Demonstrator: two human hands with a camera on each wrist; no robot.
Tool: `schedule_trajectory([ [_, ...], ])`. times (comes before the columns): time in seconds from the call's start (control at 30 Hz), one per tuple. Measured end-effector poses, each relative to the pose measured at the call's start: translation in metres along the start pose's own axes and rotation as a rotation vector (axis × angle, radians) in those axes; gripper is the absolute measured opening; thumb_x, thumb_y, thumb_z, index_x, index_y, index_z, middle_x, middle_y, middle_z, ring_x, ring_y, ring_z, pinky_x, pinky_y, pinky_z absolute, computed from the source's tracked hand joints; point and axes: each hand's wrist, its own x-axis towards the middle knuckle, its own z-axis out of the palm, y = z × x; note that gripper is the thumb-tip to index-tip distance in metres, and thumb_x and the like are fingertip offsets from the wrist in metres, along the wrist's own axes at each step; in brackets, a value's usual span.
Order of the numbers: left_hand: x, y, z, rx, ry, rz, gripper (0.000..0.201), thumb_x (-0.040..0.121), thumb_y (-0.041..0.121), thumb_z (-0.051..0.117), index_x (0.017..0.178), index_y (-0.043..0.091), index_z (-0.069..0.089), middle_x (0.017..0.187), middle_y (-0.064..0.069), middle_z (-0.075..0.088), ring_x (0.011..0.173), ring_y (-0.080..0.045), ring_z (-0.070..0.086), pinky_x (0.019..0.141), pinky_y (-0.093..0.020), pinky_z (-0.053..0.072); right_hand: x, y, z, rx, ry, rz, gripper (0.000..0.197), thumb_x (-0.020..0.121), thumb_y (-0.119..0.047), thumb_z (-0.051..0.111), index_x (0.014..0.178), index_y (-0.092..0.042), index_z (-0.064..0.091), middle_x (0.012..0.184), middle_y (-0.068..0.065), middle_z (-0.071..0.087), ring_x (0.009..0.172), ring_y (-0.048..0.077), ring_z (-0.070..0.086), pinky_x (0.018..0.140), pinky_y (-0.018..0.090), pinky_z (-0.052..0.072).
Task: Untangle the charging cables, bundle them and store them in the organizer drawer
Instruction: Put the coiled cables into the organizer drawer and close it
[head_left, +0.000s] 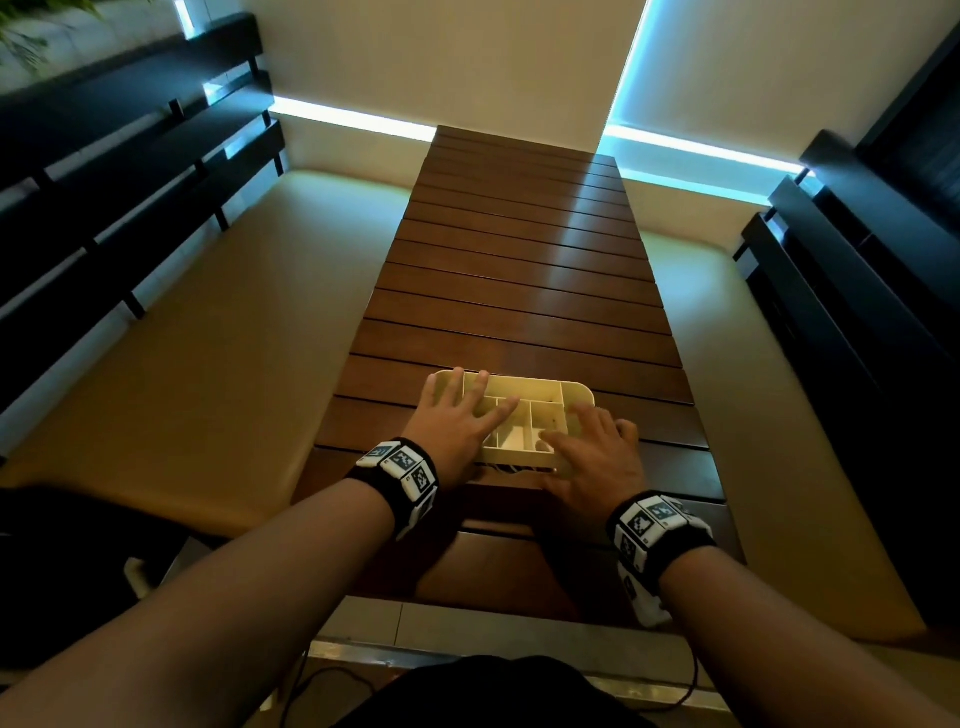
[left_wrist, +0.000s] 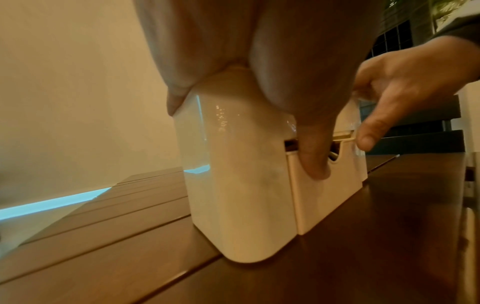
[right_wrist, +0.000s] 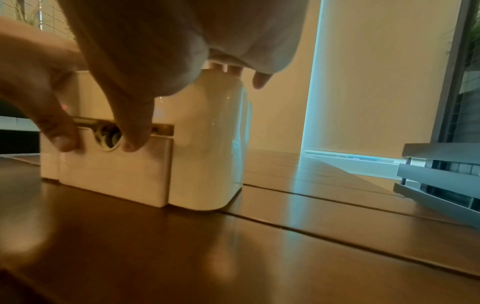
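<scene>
A cream organizer (head_left: 524, 385) with open top compartments stands on the slatted wooden table (head_left: 519, 270). My left hand (head_left: 457, 421) lies across its left top, fingers spread and straight. My right hand (head_left: 592, 452) lies across its right top in the same way. Both thumbs press on the front of the drawer (right_wrist: 114, 174), which sticks out a little from the body. The left thumb (left_wrist: 315, 156) sits at the drawer's round finger hole, the right thumb (right_wrist: 135, 131) on the hole's other side. A coiled pale cable (right_wrist: 107, 134) shows inside through that hole.
Cream cushioned benches (head_left: 182, 364) with dark slatted backs (head_left: 130, 171) flank the table on both sides. The table's near edge lies just behind my wrists. A thin black cord (head_left: 322, 675) trails on the floor below.
</scene>
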Motion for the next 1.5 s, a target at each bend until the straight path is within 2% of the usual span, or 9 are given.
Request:
schedule_trajectory([
  [0.17, 0.001, 0.0, 0.005, 0.014, 0.026, 0.014, 0.112, 0.083, 0.066, 0.063, 0.153, 0.037, -0.02, 0.165, -0.018, -0.009, 0.15, -0.046, -0.002, 0.118, -0.064, 0.002, 0.017, 0.009, 0.001, 0.033, -0.136, -0.086, 0.104, 0.068, -0.068, 0.071, 0.153, -0.04, 0.018, 0.166, -0.001, 0.006, 0.15, 0.021, 0.013, 0.117, 0.048, 0.022],
  [0.23, 0.0, -0.001, 0.006, 0.017, 0.041, 0.021, 0.11, 0.084, 0.068, 0.061, 0.154, 0.036, -0.018, 0.166, -0.018, -0.007, 0.151, -0.045, 0.0, 0.119, -0.064, 0.004, 0.019, 0.008, 0.008, 0.026, -0.21, -0.093, 0.105, 0.075, -0.067, 0.068, 0.156, -0.037, 0.009, 0.167, -0.004, 0.003, 0.15, 0.026, 0.02, 0.115, 0.049, 0.033],
  [0.4, 0.002, -0.003, 0.006, 0.027, 0.055, 0.032, 0.102, 0.087, 0.069, 0.054, 0.155, 0.034, -0.014, 0.166, -0.018, -0.004, 0.147, -0.04, 0.025, 0.119, -0.063, 0.008, 0.013, 0.007, 0.018, 0.061, -0.026, -0.086, 0.092, 0.072, -0.061, 0.071, 0.15, -0.027, 0.036, 0.156, 0.005, 0.039, 0.11, 0.034, 0.066, 0.075, 0.045, 0.059],
  [0.7, 0.001, -0.008, 0.001, -0.032, 0.032, 0.031, 0.123, 0.08, 0.067, 0.064, 0.155, 0.011, -0.015, 0.167, -0.013, -0.007, 0.151, -0.029, 0.019, 0.122, -0.058, 0.004, 0.005, 0.018, 0.028, 0.18, 0.045, -0.143, 0.095, 0.067, -0.052, 0.078, 0.149, -0.029, 0.035, 0.159, 0.002, 0.033, 0.145, 0.029, 0.03, 0.085, 0.042, 0.057],
  [1.0, -0.008, -0.018, -0.009, -0.299, 0.092, 0.051, 0.119, 0.077, 0.07, 0.065, 0.158, 0.017, -0.004, 0.167, -0.003, -0.001, 0.153, -0.019, 0.007, 0.123, -0.042, -0.008, 0.001, 0.014, 0.026, 0.136, 0.01, -0.142, 0.057, 0.074, -0.053, 0.074, 0.124, -0.032, 0.056, 0.158, 0.003, 0.035, 0.141, 0.025, 0.039, 0.084, 0.043, 0.057],
  [1.13, -0.041, -0.027, -0.011, -0.71, 0.367, -0.146, 0.1, 0.08, 0.058, 0.069, 0.157, 0.023, 0.016, 0.163, 0.008, 0.007, 0.148, -0.009, 0.011, 0.12, -0.036, 0.011, 0.001, 0.014, 0.026, 0.114, -0.003, -0.128, 0.057, 0.073, -0.053, 0.076, 0.122, -0.03, 0.059, 0.158, 0.004, 0.036, 0.138, 0.027, 0.046, 0.082, 0.04, 0.058],
  [1.3, -0.109, -0.038, 0.021, -0.891, 0.606, -0.36, 0.068, 0.08, 0.042, 0.069, 0.14, 0.017, 0.048, 0.129, -0.003, 0.056, 0.11, -0.015, 0.056, 0.091, -0.041, 0.051, 0.003, 0.013, 0.025, 0.103, -0.019, -0.083, 0.06, 0.072, -0.056, 0.078, 0.124, -0.032, 0.058, 0.159, 0.001, 0.034, 0.139, 0.024, 0.045, 0.088, 0.039, 0.054],
  [1.43, -0.17, -0.054, 0.054, -0.971, 0.592, -0.608, 0.052, 0.079, 0.023, 0.076, 0.128, 0.018, 0.057, 0.111, -0.005, 0.059, 0.09, -0.012, 0.057, 0.078, -0.04, 0.052, 0.006, 0.016, 0.024, 0.087, 0.001, -0.089, 0.063, 0.067, -0.053, 0.082, 0.122, -0.029, 0.063, 0.156, 0.002, 0.04, 0.135, 0.024, 0.049, 0.092, 0.04, 0.054],
  [1.5, -0.189, -0.056, 0.064, -0.97, 0.524, -0.691, 0.048, 0.08, 0.019, 0.077, 0.125, 0.014, 0.06, 0.111, -0.011, 0.06, 0.088, -0.02, 0.058, 0.084, -0.024, 0.047, 0.006, 0.016, 0.023, 0.075, 0.003, -0.085, 0.065, 0.067, -0.052, 0.083, 0.124, -0.027, 0.063, 0.155, 0.004, 0.041, 0.135, 0.025, 0.05, 0.094, 0.042, 0.053],
])
